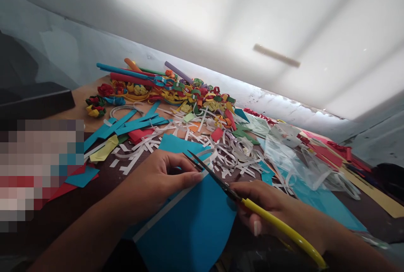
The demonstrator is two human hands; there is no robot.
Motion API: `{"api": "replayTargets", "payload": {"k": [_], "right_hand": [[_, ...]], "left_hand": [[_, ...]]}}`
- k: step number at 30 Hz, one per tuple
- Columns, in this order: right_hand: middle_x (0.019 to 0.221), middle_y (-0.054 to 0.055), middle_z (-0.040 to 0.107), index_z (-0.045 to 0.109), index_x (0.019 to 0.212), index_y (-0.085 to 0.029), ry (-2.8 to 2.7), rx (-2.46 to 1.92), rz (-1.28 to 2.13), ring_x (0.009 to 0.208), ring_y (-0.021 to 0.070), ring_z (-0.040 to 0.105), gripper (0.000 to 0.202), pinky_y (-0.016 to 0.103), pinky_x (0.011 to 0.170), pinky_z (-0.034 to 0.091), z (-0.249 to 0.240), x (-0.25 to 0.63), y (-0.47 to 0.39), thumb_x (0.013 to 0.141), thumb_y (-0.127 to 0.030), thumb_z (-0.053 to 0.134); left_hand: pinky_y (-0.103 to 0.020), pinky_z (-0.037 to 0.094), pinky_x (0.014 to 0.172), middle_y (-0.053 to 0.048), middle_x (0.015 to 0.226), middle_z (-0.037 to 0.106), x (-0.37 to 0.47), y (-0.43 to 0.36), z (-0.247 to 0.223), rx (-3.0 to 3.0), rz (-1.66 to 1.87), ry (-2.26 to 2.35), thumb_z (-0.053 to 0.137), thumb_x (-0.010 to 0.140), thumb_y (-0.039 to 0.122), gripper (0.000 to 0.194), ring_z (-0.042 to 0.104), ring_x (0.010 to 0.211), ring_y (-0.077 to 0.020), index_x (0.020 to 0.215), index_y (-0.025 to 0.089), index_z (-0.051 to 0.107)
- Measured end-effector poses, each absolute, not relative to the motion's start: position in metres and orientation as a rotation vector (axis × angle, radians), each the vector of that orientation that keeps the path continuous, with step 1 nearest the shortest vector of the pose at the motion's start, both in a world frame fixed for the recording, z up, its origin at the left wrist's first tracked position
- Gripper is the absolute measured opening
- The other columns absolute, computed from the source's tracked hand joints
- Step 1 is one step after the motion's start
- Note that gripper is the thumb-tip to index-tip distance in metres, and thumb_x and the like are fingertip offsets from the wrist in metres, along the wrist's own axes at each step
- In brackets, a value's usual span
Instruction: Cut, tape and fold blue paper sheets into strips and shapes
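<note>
At the left of the frame, a pixelated patch hides what is behind it. Beside it, on the dark counter (105, 179), lie a yellow paper piece (104, 149) and several blue strips (129, 122), which seem to be already cut. Above them, in the upper left-centre, are rolled paper tubes (132, 79).

In the lower centre, the left hand (158, 177) pinches a large blue sheet (189, 225) between thumb and forefinger, so this grip is closed on the paper. Along the sheet runs a pale border (167, 212), from the lower left up to the thumb. Just beyond the fingertips are the blades of the scissors (259, 209); they look slightly parted, but I cannot tell if they bite the paper. The right hand (273, 198) is closed around the yellow handles, right of centre.

Many white scraps (243, 154) behind the sheet suggest that much trimming is done. In my judgement, this sheet is only partly trimmed: the border below the left hand appears uncut. In the upper centre, a heap of coloured paper curls (202, 95) looks like finished pieces. Further right, clear plastic (303, 154) lies partly over another blue sheet (331, 206), which seems not yet cut.
</note>
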State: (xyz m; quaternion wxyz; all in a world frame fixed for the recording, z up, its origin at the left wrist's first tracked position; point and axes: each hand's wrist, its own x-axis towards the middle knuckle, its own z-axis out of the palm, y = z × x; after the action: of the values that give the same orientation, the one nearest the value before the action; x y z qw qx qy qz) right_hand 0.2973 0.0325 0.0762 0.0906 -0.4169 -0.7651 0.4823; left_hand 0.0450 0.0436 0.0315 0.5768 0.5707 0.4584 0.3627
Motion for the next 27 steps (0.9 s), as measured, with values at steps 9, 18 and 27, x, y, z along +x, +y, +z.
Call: {"api": "replayTargets", "payload": {"k": [9,18,27], "right_hand": [[0.07,-0.001,0.05,0.06,0.078,-0.019,-2.321,-1.25,1.355,0.062,0.0126,0.043,0.073,0.026,0.056,0.036,0.0787,0.2956,0.0287,0.08,-0.091,0.048],[0.069,0.001,0.054,0.064,0.085,-0.022,-2.392,-1.217,1.371,0.061,0.015,0.048,0.067,0.027,0.055,0.04,0.075,0.2996,0.0298,0.086,-0.086,0.046],[0.068,0.002,0.055,0.065,0.075,-0.021,-2.26,-1.316,1.359,0.062,0.0147,0.047,0.071,0.026,0.054,0.04,0.0772,0.2922,0.0249,0.076,-0.091,0.054]], "left_hand": [[-0.03,0.045,0.062,-0.005,0.079,0.075,0.0455,0.0432,0.0327,1.334,0.846,1.101,0.081,0.071,0.06,0.038,0.065,0.072,-0.0212,0.073,0.022,0.079],[-0.031,0.048,0.066,-0.004,0.085,0.077,0.0448,0.0438,0.0267,1.329,0.891,1.027,0.08,0.075,0.053,0.03,0.068,0.076,-0.0212,0.074,0.022,0.079],[-0.031,0.048,0.065,-0.003,0.085,0.076,0.0439,0.0428,0.025,1.329,0.884,1.023,0.081,0.075,0.054,0.032,0.067,0.075,-0.0206,0.076,0.022,0.077]]}}
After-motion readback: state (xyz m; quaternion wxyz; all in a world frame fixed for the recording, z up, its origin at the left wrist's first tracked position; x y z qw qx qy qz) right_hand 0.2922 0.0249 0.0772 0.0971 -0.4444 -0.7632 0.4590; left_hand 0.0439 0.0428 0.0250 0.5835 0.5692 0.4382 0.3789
